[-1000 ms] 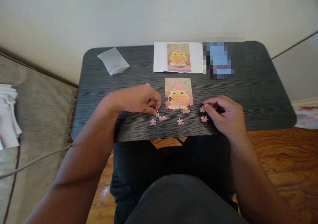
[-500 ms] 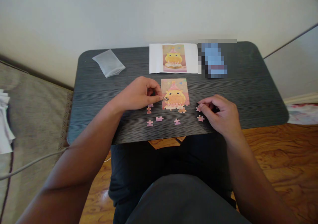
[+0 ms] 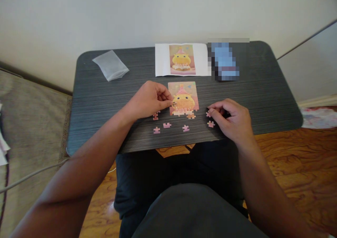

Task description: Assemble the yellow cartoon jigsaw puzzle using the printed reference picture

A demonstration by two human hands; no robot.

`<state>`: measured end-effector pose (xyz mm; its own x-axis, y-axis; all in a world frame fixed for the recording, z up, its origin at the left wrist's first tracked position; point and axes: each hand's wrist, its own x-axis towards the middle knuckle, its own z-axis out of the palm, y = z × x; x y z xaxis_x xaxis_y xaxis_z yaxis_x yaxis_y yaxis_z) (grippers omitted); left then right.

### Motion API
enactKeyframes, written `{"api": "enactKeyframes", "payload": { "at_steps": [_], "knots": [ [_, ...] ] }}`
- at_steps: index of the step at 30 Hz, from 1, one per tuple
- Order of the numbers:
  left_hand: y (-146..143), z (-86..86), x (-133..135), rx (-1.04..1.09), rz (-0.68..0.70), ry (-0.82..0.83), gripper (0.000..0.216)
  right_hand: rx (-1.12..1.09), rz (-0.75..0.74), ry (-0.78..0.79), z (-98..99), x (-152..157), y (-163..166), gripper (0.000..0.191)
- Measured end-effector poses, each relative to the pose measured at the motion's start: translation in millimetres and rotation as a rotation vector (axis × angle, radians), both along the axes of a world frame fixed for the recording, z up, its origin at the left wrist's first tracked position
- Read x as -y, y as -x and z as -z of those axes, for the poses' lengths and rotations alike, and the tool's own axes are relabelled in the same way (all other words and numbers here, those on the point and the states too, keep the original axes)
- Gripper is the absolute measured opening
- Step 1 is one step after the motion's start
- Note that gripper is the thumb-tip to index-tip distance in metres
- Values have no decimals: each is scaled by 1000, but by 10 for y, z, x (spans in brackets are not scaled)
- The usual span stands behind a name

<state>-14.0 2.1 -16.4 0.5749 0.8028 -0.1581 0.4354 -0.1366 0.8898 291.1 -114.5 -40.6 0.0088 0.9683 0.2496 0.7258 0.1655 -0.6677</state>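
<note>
A partly built jigsaw puzzle (image 3: 184,98) with a yellow figure on pink lies in the middle of the dark table (image 3: 263,97). My left hand (image 3: 149,99) is pinched on a small puzzle piece at the puzzle's left edge. My right hand (image 3: 231,116) rests curled to the right of the puzzle, fingertips pinching a pink piece (image 3: 208,113). Another pink piece (image 3: 210,124) lies just below those fingers. Several loose pink pieces (image 3: 166,125) are scattered below the puzzle.
A printed reference picture (image 3: 181,59) on white paper lies behind the puzzle. An empty clear plastic bag (image 3: 110,65) sits at the back left, a blurred blue object (image 3: 224,60) at the back right. A cable (image 3: 31,174) runs over the floor on the left.
My left hand has moved from the loose pieces below the puzzle up to its left edge, carrying a piece. My right hand has stayed in place.
</note>
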Motion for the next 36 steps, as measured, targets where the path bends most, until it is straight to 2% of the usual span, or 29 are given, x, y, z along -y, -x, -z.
{"api": "enactKeyframes", "payload": {
  "at_steps": [12,16,22,29,36],
  "knots": [
    [35,-17,8,-31,56,-21,12,-7,9,14,-10,12,11,6],
    [34,-39,9,-105,58,-67,12,-3,6,9,-14,5,11,6],
    [14,-89,36,-102,29,-94,12,-3,6,5,-9,14,14,7],
    [74,-196,12,-235,96,-285,17,-8,1,-10,10,5,0,6],
    [60,-187,27,-249,150,-335,13,-21,-3,-16,20,-2,1,6]
  ]
}}
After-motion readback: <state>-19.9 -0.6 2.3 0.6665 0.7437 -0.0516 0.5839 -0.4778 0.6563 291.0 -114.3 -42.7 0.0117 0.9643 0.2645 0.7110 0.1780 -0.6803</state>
